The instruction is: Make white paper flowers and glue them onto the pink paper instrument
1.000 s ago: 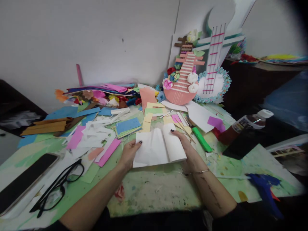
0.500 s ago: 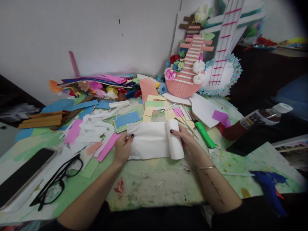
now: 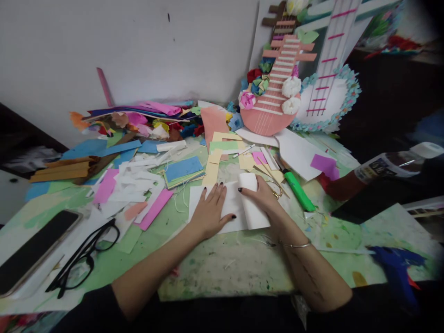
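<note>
A sheet of white paper (image 3: 233, 217) lies on the table in front of me, its right end wound into a roll (image 3: 250, 202). My left hand (image 3: 210, 212) rests flat on the sheet with its fingers stretched out. Around the roll, from its right side, is my right hand (image 3: 263, 199), the thumb on top and the other fingers mostly hidden. Just beyond that hand, gold-handled scissors (image 3: 276, 189) are partly visible. A stack of coloured paper (image 3: 183, 169) sits beyond the sheet's left end.
On the left lie black-framed glasses (image 3: 83, 256), a phone (image 3: 38, 249) and white paper strips (image 3: 137, 180). A green-handled cutter (image 3: 298, 190), a bottle (image 3: 378, 171) and a blue glue gun (image 3: 398, 268) are on the right. Paper instrument models (image 3: 268, 113) stand at the back.
My left hand has let go of the sheet's left edge and moved right, flattening onto the paper. The sheet now lies on the table, with my right hand still at the roll.
</note>
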`<state>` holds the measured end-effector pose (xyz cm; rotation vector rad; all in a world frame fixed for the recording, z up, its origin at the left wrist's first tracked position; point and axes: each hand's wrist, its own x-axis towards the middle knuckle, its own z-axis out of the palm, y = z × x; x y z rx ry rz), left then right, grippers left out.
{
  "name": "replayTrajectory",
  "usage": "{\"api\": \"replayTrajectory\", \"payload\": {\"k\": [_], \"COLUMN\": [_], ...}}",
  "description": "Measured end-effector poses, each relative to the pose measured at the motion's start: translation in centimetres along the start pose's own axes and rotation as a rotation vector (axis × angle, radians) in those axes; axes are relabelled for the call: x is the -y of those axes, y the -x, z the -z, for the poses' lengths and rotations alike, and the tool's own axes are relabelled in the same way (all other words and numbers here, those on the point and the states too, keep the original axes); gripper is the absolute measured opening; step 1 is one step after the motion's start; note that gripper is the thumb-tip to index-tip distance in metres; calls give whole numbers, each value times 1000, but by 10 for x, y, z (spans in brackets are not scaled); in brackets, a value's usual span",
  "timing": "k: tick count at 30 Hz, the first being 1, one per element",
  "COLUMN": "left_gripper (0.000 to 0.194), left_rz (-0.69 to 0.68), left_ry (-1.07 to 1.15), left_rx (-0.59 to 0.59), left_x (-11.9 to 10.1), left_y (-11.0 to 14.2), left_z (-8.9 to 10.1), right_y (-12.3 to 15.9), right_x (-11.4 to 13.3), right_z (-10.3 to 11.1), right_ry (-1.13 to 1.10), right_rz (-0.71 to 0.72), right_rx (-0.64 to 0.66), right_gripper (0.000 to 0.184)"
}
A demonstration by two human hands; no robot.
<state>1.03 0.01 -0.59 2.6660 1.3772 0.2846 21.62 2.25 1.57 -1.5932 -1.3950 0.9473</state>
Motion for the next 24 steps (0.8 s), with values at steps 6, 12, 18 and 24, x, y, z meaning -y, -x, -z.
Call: {"api": "replayTrajectory", "payload": {"k": [6, 12, 18, 24], "left_gripper": [80, 80, 79, 84], "left_rz": [22, 22, 23, 22], "left_ry": [-2, 1, 13, -7], "left_rx": [-8, 14, 6, 32], "left_x": [3, 4, 3, 3], "left_y": [0, -1, -2, -1], "left_z": [-6, -7, -5, -2], "right_y": [5, 11, 14, 5], "right_x": [6, 18, 25, 33], "right_z": [1, -4, -16, 25], "right_ry": [134, 298, 445, 691], "right_rz": [71, 84, 136, -35], "right_rx": [-10, -42, -72, -181], "right_gripper": [48, 63, 78, 89]}}
